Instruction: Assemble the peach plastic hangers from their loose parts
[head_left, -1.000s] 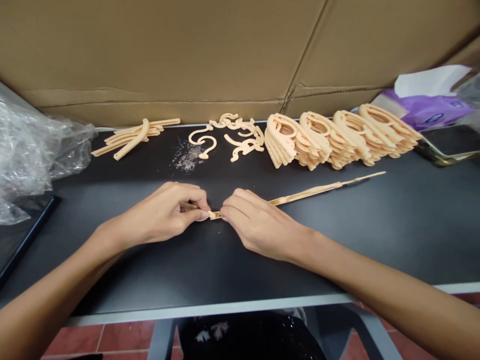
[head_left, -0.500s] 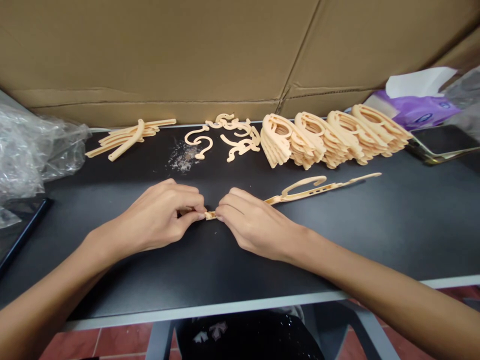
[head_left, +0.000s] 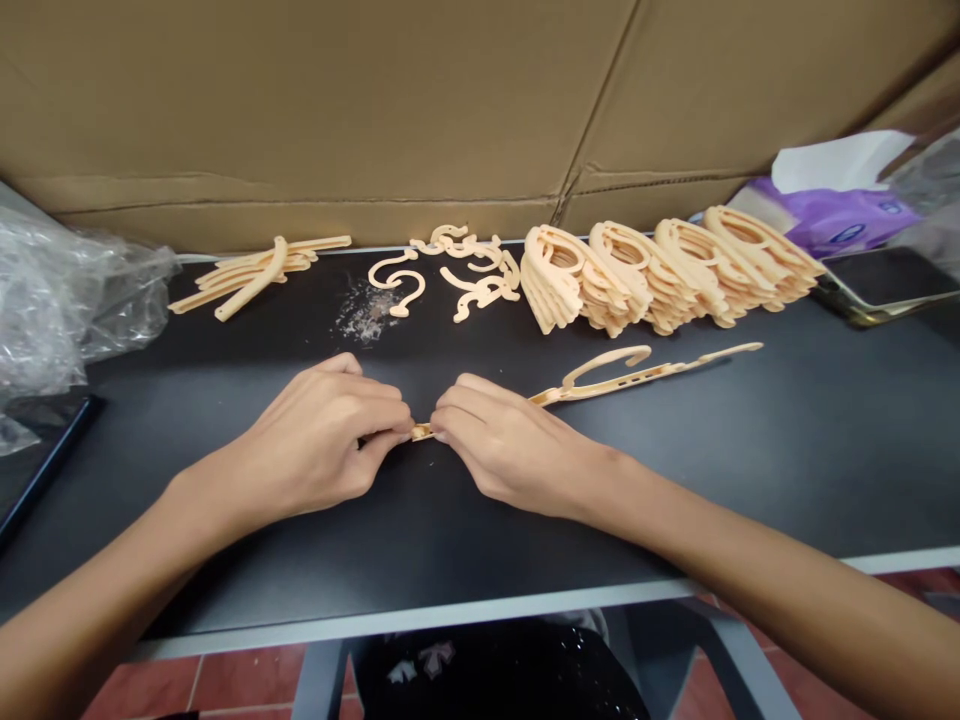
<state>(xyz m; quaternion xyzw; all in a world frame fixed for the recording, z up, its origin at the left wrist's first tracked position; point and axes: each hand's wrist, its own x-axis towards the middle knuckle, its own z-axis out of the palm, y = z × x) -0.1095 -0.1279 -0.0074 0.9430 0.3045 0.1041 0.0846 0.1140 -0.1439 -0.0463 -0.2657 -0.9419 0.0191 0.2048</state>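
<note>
My left hand (head_left: 315, 435) and my right hand (head_left: 502, 440) meet at the middle of the black tabletop (head_left: 675, 470). Their fingertips pinch the near end of a long peach plastic strip (head_left: 645, 375), which runs off to the right and slightly away from me. A curved hook-like arm (head_left: 604, 365) rises from the strip. Behind my hands lie loose peach hooks (head_left: 397, 280) and a bundle of straight peach strips (head_left: 255, 275). To the right stand several stacks of peach plastic hangers (head_left: 667, 275).
A brown cardboard sheet (head_left: 300, 100) stands along the table's far side. Crumpled clear plastic film (head_left: 67, 300) lies at the left. A purple packet (head_left: 840, 215) and a dark flat device (head_left: 885, 280) sit at the far right. Plastic crumbs (head_left: 364, 315) lie near the hooks.
The curved arm now shows along the strip, unlike one second ago. My hands stay pinched together on the strip's end, and the view has shifted slightly.
</note>
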